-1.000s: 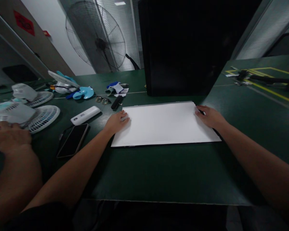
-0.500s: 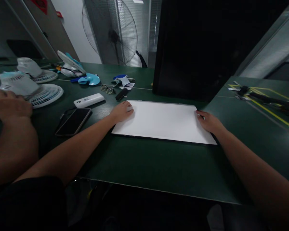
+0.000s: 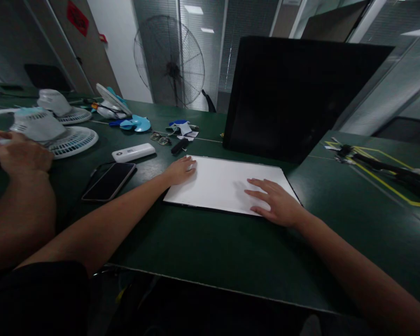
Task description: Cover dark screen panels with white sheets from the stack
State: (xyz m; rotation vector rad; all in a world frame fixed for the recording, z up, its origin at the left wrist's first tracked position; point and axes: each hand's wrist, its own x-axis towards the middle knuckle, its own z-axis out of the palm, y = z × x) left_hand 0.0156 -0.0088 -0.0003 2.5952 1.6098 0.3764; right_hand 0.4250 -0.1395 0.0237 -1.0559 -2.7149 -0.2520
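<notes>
A flat white panel with a thin dark edge lies on the green table in front of me. My left hand rests on the panel's left side, its fingers stretched over the white surface. A small pale spot shows among those fingers; I cannot tell what it is. Over the panel's right part is my right hand, palm down and fingers spread, with nothing in it. A shadow falls beside its fingertips; whether they touch the surface is unclear.
A big black screen-like panel stands behind. To the left lie a phone, a white device, glasses and small white fans, with another person's hands beside them. A black jointed rod lies right.
My right hand has let go of the panel's right edge and moved left over its surface, fingers spreading. My left hand stays at the left side. The view has tilted up slightly.
</notes>
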